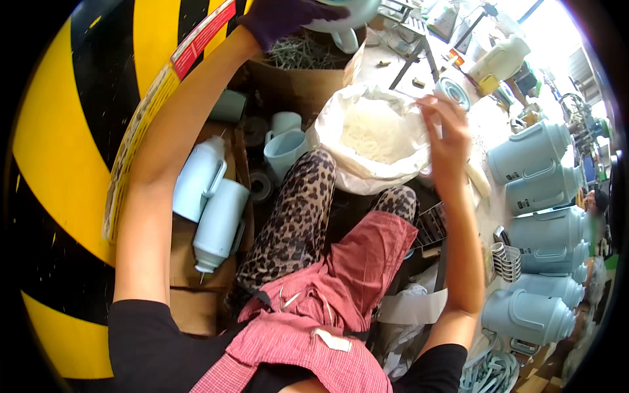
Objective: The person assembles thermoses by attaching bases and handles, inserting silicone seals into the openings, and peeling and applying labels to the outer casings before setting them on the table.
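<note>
Blue jug (359, 14), handle (346, 40) pointing nearside, axis unclear; L hand (282, 23) clasps it; R hand (451, 131), grip unclear.

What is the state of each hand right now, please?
Left hand: gloved, holding a pale blue vessel, partly out of frame.
Right hand: fingers bent near the white bag; whether it holds anything cannot be told.

Left arm (164, 170) reaching far forward, purple-gloved left hand (285, 23) at upper edge. Right elbow (466, 308) bent; right hand (449, 134) blurred, fingers partly curled.
</note>
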{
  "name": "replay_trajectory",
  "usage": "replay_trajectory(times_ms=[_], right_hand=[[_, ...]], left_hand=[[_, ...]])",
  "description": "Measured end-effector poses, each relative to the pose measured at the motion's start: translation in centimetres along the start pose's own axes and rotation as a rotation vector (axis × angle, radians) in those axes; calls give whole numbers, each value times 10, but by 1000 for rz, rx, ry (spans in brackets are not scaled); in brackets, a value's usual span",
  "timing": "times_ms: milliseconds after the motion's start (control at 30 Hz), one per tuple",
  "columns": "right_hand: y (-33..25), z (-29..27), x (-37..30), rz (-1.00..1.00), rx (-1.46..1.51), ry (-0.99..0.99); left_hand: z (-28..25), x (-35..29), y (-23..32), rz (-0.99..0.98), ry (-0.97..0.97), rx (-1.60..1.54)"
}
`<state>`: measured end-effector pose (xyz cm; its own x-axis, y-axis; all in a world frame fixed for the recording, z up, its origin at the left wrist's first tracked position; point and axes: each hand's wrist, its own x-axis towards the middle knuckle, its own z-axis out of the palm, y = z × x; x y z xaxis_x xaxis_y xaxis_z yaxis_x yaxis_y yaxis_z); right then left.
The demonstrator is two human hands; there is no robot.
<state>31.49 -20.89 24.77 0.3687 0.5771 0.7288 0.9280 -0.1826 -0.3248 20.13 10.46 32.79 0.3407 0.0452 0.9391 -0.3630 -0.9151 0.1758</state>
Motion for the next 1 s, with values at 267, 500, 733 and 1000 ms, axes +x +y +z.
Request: replay_trajectory(times_ms=[267, 500, 733, 1000], right_hand=[[164, 204, -109, 445, -197, -477], [234, 235, -128, 545, -439, -691], [173, 127, -104, 868, 414, -481], [-78, -71, -73, 447, 385, -447]], left_hand=[[-50, -64, 29, -129, 340, -45], [-83, -163, 138, -538, 211, -968], [2, -178, 205, -366, -636, -551], [-14, -170, 218, -102, -415, -202]])
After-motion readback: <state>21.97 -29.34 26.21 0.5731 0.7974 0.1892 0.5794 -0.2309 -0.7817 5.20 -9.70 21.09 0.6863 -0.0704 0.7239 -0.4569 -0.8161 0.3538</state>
